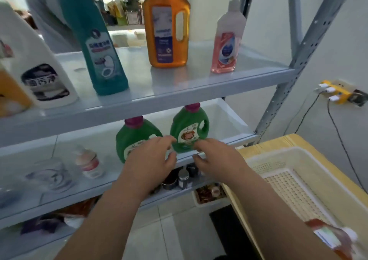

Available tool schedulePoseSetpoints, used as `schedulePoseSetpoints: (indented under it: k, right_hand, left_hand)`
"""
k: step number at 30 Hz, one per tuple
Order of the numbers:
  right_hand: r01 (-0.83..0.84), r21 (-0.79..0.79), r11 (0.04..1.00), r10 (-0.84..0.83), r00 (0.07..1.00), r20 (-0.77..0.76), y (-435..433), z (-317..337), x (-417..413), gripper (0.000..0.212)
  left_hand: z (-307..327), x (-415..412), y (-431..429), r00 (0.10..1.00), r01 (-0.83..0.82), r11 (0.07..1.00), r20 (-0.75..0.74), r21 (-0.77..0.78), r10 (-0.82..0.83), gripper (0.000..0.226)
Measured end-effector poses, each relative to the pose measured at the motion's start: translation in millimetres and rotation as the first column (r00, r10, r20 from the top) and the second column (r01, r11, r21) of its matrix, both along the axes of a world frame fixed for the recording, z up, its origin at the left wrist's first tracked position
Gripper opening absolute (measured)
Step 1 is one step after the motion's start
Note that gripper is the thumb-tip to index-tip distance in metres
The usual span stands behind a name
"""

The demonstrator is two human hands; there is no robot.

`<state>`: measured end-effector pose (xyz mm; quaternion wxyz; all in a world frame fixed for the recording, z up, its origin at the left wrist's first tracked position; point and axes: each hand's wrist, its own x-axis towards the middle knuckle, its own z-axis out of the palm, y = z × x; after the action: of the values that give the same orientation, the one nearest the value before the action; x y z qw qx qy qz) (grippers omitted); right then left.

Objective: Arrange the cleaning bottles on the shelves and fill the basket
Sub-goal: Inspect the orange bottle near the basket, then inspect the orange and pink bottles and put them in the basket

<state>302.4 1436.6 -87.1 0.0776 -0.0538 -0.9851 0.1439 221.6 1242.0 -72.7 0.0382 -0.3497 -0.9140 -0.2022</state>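
Two green bottles with magenta caps stand on the middle shelf (79,140): one at left (133,138), one at right (189,130). My left hand (151,160) and my right hand (217,160) reach toward the right green bottle with loosely curled fingers, holding nothing; the fingertips are at its lower label. On the upper shelf (179,84) stand a white bottle (37,64), a teal toilet cleaner (97,46), an orange jug (167,27) and a pink bottle (227,41). A cream perforated basket (294,180) sits at right on a wooden surface.
A small pink-white bottle (89,162) and a clear blurred bottle (51,172) sit on the middle shelf's left. Small jars (183,178) stand on a lower shelf. A red pouch (330,238) lies at the basket's near corner. A power strip (334,92) hangs on the wall.
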Motion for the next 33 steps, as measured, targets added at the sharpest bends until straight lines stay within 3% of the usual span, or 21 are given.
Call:
schedulePoseSetpoints:
  k: [5,8,11,17,22,24,28,31,33]
  right_hand:
    - [-0.032,0.023,0.999,0.038,0.952,-0.305,4.9,53.2,-50.0,0.019]
    - [-0.038,0.030,0.999,0.047,0.935,-0.352,17.0,71.7,-95.1,0.020]
    - [-0.016,0.091,0.996,0.048,0.933,-0.357,35.1,84.5,-148.9,0.019]
    - [0.040,0.080,0.996,-0.026,0.984,-0.176,70.4,90.6,-211.6,0.031]
    - [0.014,0.111,0.994,0.010,0.977,-0.212,74.3,79.6,-216.5,0.040]
    - [0.002,0.090,0.996,0.017,0.978,-0.210,76.8,79.9,-216.4,0.040]
    - [-0.012,0.067,0.998,0.026,0.978,-0.206,79.7,78.6,-216.4,0.038]
    - [-0.026,0.051,0.998,0.036,0.975,-0.220,80.8,78.2,-215.2,0.039]
    - [-0.022,0.043,0.999,0.031,0.974,-0.225,80.4,78.7,-214.5,0.039]
  left_hand:
    - [42.0,-34.8,-3.0,1.000,-0.018,0.970,0.027,0.242,0.012,0.032]
    - [59.0,-61.5,16.4,0.996,-0.036,0.928,0.093,0.371,0.001,0.036]
    - [76.9,-92.4,44.3,0.992,-0.100,0.866,0.120,0.489,0.046,0.047]
    - [112.0,-163.6,101.6,0.960,-0.270,0.739,0.229,0.617,0.159,0.084]
    - [133.1,-225.4,126.9,0.893,-0.445,0.651,0.361,0.615,0.270,0.111]
    - [131.3,-241.4,132.3,0.899,-0.419,0.658,0.388,0.626,0.203,0.109]
    - [122.2,-255.3,135.6,0.889,-0.446,0.609,0.406,0.656,0.213,0.083]
    - [117.2,-255.2,133.6,0.913,-0.395,0.662,0.349,0.637,0.210,0.087]
    - [113.3,-252.2,135.0,0.913,-0.390,0.646,0.366,0.656,0.180,0.084]
